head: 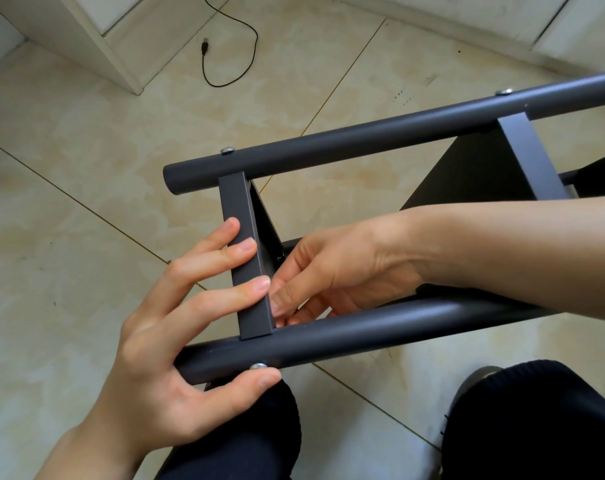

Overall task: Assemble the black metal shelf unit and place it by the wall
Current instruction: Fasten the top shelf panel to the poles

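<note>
Black metal shelf unit [329,233] lies on its side over the person's knees, beige tiled floor [86,168] open around its near end. The left hand [176,323] grips the lower tube [363,336], fingers spread along the crossbar [247,258]. The right hand [335,271] reaches inside, fingertips pinched together at the corner; whether they hold anything I cannot tell.
</note>
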Demonstrator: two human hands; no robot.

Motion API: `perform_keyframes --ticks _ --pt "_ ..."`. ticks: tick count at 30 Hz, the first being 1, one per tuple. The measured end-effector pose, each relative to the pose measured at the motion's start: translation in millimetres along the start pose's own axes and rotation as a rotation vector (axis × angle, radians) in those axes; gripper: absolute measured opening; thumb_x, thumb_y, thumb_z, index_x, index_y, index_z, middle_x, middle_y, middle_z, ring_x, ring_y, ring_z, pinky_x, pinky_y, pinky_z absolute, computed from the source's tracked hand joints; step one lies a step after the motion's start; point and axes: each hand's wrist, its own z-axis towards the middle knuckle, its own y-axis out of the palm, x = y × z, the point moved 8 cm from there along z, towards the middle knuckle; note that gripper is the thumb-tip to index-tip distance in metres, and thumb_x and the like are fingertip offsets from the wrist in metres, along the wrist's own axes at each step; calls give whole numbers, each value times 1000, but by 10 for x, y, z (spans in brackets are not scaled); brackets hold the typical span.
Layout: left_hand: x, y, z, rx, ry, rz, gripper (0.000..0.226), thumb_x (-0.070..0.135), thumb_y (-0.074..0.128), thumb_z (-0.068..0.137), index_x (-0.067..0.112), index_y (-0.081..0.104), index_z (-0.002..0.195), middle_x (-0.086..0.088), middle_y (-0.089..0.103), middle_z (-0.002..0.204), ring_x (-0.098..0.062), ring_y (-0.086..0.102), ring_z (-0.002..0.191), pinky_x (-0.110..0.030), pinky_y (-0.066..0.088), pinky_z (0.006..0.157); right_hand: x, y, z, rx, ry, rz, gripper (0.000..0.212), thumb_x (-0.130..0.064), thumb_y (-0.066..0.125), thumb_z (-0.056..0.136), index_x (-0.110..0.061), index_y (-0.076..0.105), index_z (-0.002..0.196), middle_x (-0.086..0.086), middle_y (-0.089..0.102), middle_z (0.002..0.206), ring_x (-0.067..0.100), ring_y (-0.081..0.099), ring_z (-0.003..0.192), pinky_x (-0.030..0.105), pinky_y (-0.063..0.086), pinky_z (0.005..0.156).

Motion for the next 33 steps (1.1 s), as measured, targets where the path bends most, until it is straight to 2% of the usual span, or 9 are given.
perform_keyframes --ticks 3,10,13,23,26,28,31,33 --pt "-4 0 -4 4 3 -2 42 47 65 93 13 63 117 -11 53 139 -36 40 144 -44 36 116 19 10 9 11 32 -42 15 -14 57 98 -8 66 87 3 62 78 11 58 67 20 53 61" --pt "-5 8 5 0 4 -11 42 47 64 93 13 63 117 -14 49 141 -36 40 145 -44 36 116 16 5 3 33 79 -91 19 -22 54 99 -11 65 88 -2 63 72 7 58 61 20 49 63" --pt "-12 10 13 0 1 -8 47 47 65 93 12 58 124 -14 48 141 -36 40 145 -45 36 116 17 -8 -1 42 90 -126 16 -21 57 97 -13 66 86 -2 63 72 9 56 64 24 47 66" --pt "-19 10 3 1 8 -26 49 45 65 92 12 55 127 -10 51 141 -36 40 144 -45 36 116 13 1 21 51 71 -144 23 -19 56 96 -14 66 76 0 63 77 12 55 68 28 46 71" --pt "-8 10 7 -2 11 -32 43 45 64 93 13 61 121 -12 48 141 -35 40 145 -44 36 115 14 -8 15 42 84 -163 12 -17 58 94 -11 67 87 3 63 82 14 55 72 31 45 75" --pt "2 14 21 -3 15 -19 35 44 64 92 18 63 116 -14 48 140 -35 41 144 -43 37 115 20 -19 19 57 83 -177 13 -19 58 95 -11 67 90 2 64 78 13 56 70 29 46 72" --pt "9 15 21 -1 13 -11 45 44 64 93 9 57 120 -15 48 139 -33 41 144 -42 36 115 33 -22 39 88 76 -205 15 -21 58 97 -10 66 92 0 63 73 11 56 65 23 47 64" --pt "13 11 18 3 13 -3 45 44 64 93 9 57 120 -15 48 139 -33 41 144 -41 36 115 28 -9 50 89 63 -213 13 -20 57 97 -10 66 95 1 62 77 13 54 68 25 47 66"
